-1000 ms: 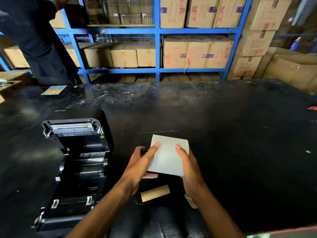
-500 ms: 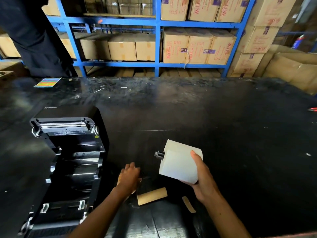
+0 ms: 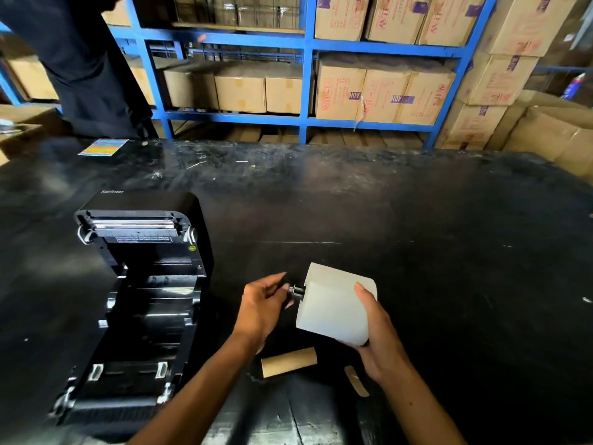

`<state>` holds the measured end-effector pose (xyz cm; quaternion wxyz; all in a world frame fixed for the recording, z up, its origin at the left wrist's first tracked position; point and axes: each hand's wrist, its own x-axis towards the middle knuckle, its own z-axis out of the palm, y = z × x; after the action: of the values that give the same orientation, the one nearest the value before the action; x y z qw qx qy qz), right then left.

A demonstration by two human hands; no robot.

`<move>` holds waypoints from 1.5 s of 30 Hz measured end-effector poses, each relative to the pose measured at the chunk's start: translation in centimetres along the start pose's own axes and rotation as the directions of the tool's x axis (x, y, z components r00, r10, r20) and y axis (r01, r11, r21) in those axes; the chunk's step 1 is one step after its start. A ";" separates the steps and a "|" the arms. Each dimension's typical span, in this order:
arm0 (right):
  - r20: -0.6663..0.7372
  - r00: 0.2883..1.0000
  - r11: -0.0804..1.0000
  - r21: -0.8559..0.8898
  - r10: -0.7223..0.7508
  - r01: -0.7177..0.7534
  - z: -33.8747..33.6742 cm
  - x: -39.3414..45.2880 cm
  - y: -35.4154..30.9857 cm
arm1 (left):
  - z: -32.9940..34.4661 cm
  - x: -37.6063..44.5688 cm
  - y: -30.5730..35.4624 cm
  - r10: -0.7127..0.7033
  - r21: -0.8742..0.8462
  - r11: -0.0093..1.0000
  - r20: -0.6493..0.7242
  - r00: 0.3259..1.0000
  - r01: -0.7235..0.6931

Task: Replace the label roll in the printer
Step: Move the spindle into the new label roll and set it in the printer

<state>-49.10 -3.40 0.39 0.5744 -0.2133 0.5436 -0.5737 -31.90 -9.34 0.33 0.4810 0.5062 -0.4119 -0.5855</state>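
Observation:
A black label printer [image 3: 141, 303] stands open at the left of the black table [image 3: 417, 252], its lid tipped back and its roll bay bare. My right hand [image 3: 380, 342] holds a white label roll [image 3: 330, 303] above the table, right of the printer. A black spindle [image 3: 296, 290] sticks out of the roll's left end. My left hand [image 3: 263, 308] is at that end, fingertips touching the spindle. An empty brown cardboard core [image 3: 288, 366] lies on the table below the roll.
A small tan strip [image 3: 356, 385] lies right of the core. A coloured card [image 3: 103, 147] sits at the table's far left. A person in dark clothes [image 3: 80, 65] stands behind the table. Blue shelving [image 3: 305, 75] with cardboard boxes lines the back.
My left hand let go of the roll, dropped to the table near the core, then rose to the spindle end. My right hand kept the roll, shifting it slightly right.

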 end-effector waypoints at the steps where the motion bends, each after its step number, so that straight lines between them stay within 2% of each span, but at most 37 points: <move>1: 0.006 1.000 1.000 0.007 0.001 -0.001 0.2 -0.2 0.0 | 0.1 -0.6 0.2 -0.013 -0.041 0.999 0.007 1.000 0.013; 6: 0.027 0.999 1.000 -0.002 -0.027 0.027 0.8 -1.3 -0.2 | -0.5 -2.8 0.4 -0.069 -0.198 0.977 0.037 0.997 0.075; 14: 0.075 0.995 0.995 -0.069 -0.072 0.077 1.9 -2.6 0.4 | -2.1 -4.9 0.4 0.053 -0.280 0.959 0.004 0.999 -0.050; 16: 0.080 0.993 0.992 -0.086 -0.082 0.088 2.0 -2.6 0.7 | -2.4 -5.4 0.6 0.091 -0.244 0.966 0.010 0.996 -0.086; 20: 0.058 0.988 0.976 -0.154 -0.146 0.153 2.4 -2.9 1.3 | -3.1 -6.6 0.7 0.204 -0.067 0.977 0.024 0.979 -0.202; 22: 0.059 0.979 0.963 -0.175 -0.196 0.204 2.8 -3.1 1.5 | -3.4 -7.0 0.7 0.213 -0.029 0.977 0.030 0.977 -0.213; 27: 0.094 0.966 0.952 -0.173 -0.239 0.252 3.8 -3.2 2.0 | -4.3 -7.6 1.5 0.184 -0.072 0.980 0.007 0.983 -0.183; 31: 0.140 0.962 0.949 -0.184 -0.234 0.257 5.3 -2.8 2.3 | -5.9 -7.7 2.5 0.183 -0.111 0.976 -0.061 0.981 -0.189; 45: 0.361 0.877 0.907 -0.158 -0.316 0.391 14.7 -3.1 4.2 | -16.0 -8.0 4.9 0.186 -0.027 0.980 -0.204 0.961 -0.196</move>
<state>-33.69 -5.12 2.58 0.5133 -0.4655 0.4537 -0.5604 -15.19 -2.43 4.27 0.5859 0.5092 -0.3945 -0.4917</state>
